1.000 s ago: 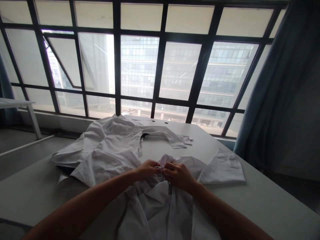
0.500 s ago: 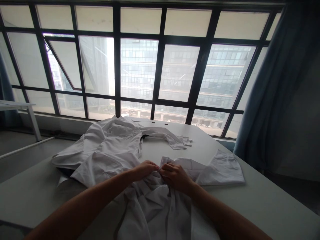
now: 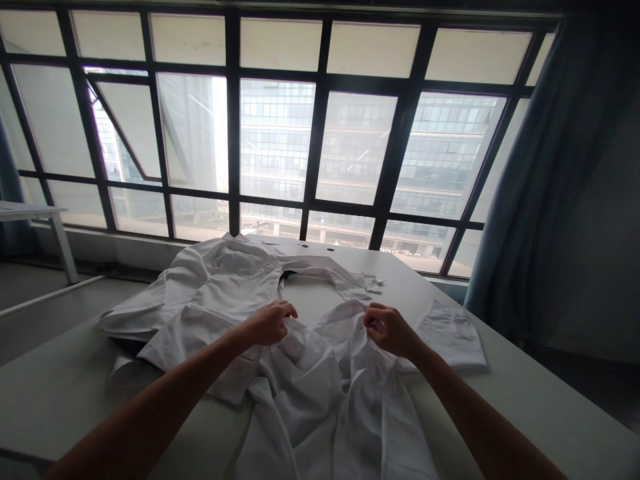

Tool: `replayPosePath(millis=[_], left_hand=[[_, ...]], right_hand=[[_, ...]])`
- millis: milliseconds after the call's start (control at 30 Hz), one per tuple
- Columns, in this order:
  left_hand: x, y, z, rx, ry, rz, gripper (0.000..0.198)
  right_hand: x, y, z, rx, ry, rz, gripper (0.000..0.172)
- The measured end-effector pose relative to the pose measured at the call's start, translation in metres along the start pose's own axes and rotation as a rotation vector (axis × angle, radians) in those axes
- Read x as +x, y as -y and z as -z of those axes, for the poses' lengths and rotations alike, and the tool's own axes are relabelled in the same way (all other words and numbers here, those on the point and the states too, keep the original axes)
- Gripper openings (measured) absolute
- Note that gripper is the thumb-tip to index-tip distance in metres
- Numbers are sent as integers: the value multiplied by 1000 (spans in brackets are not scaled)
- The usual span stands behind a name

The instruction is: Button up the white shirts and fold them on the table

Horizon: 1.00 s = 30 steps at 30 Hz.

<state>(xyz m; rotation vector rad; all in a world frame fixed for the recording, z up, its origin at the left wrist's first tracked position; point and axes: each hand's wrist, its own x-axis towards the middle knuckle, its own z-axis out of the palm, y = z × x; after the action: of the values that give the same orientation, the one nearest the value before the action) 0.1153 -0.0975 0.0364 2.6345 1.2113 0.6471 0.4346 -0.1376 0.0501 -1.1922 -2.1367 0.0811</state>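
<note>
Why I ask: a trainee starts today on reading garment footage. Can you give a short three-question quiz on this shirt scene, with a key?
1. True or false: the left hand and the right hand are touching each other.
2. Pick one: the white shirt that both hands grip lies on A) a chair, B) the table, C) a shelf.
3. Short answer: on which side of the view does the blue curtain hang?

Key
1. False: the hands are apart, each closed on a fold of the shirt.
2. B.
3. The right.
</note>
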Motion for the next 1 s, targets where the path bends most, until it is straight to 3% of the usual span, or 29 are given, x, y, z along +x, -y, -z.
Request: replayPosePath(millis=[67, 200, 300, 367, 467, 533, 600, 700, 767, 900, 1000], left_hand=[[-1, 5, 0, 33, 95, 40, 47], [0, 9, 0, 23, 199, 101, 31], [-2, 7, 10, -323, 341, 91, 28], [-4, 4, 18, -608, 454, 16, 31], [-4, -1, 17, -814, 503, -26, 56], [-1, -3, 6, -841, 456, 88, 66], [2, -2, -8, -795, 366, 254, 63], [4, 0, -20, -633, 238, 402, 68], [2, 0, -19, -547, 225, 433, 70], [-4, -7, -8, -433, 402, 383, 40], [-7, -14, -2, -528, 514, 271, 22]], right_hand=[[1, -6, 7, 96, -42, -32, 10], [3, -17, 15, 239, -188, -304, 47], [3, -24, 22, 288, -252, -446, 53], [2, -27, 25, 374, -126, -492, 51], [-2, -30, 23, 521, 232, -593, 55], [-5, -32, 17, 565, 444, -656, 60], [-7, -34, 10, 555, 570, -675, 59], [-7, -36, 5, 522, 619, -649, 55], [-7, -37, 7, 526, 649, -655, 53], [-6, -36, 15, 540, 782, -709, 51], [-6, -36, 18, 544, 809, -689, 48]])
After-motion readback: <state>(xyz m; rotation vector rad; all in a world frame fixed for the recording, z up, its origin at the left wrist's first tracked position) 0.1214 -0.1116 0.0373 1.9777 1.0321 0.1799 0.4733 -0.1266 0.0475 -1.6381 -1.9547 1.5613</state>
